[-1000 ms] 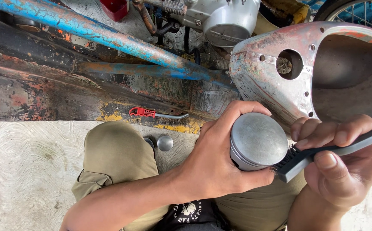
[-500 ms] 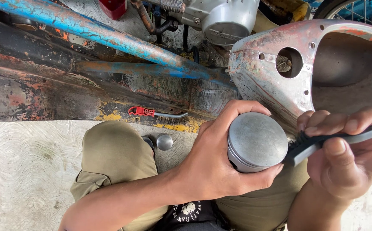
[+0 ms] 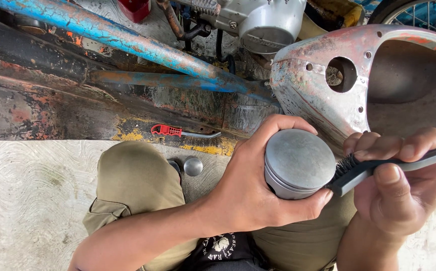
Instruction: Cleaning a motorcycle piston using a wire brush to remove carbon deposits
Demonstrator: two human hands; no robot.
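The left hand (image 3: 250,193) is wrapping its fingers and thumb tightly around a grey metal piston (image 3: 298,161), holding it crown up above the person's lap, over the khaki trousers (image 3: 132,180). The right hand (image 3: 403,185) is pinching the handle of a black brush (image 3: 378,168) between thumb and closed fingers, and its bristles are touching the right side of the piston, just under the crown. I judge that the brushing of the piston's side is the step in hand; the next stroke is asking for a firm hold and a small turn of the piston. Compared with half a second ago, the brush has come closer to the piston's side. Farther away, a small round metal cap (image 3: 193,166) is lying on the concrete floor (image 3: 32,200) near the knee, and a red-handled wire brush (image 3: 183,132) is lying at the floor's far edge, below the rusty blue frame tube (image 3: 127,42).
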